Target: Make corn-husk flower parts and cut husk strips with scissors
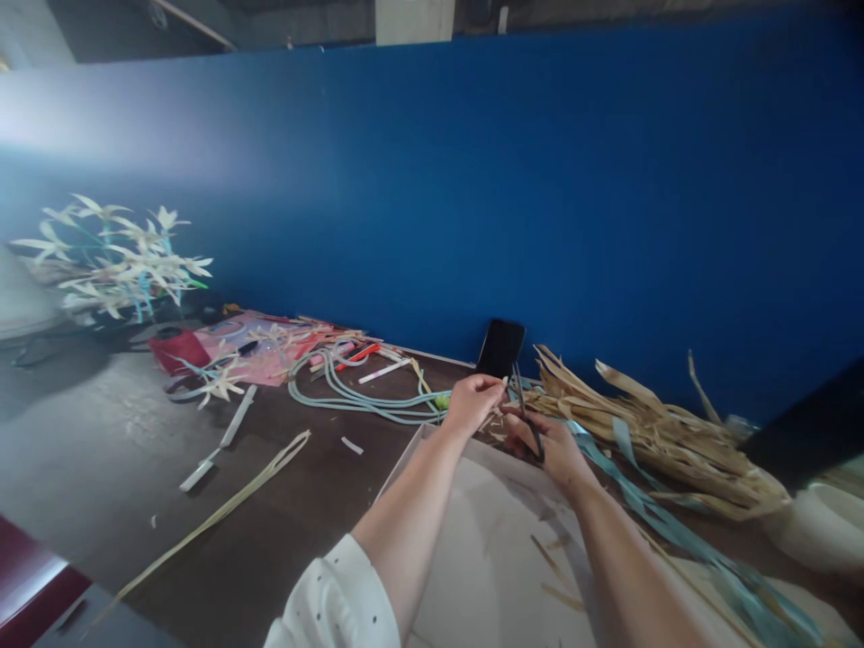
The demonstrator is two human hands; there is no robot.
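Note:
My right hand (540, 439) is closed round the handles of a dark pair of scissors (519, 389), whose blades point up and away from me. My left hand (474, 402) is just left of the blades, thumb and fingertips pinched on a small pale strip (505, 382). Small cut scraps (496, 427) lie below the hands at the far edge of a shallow white box (476, 540). Behind the blades, a black phone (500, 347) leans against the blue partition (432, 198).
Dried husks (648, 445) and blue-green ribbon strips (681, 531) lie to the right. Coiled pale-green cord (337, 387), pens (384, 371), red thread spool (176, 351) and a split straw strip (222, 511) are left. Pale star-shaped flowers (139, 256) stand far left.

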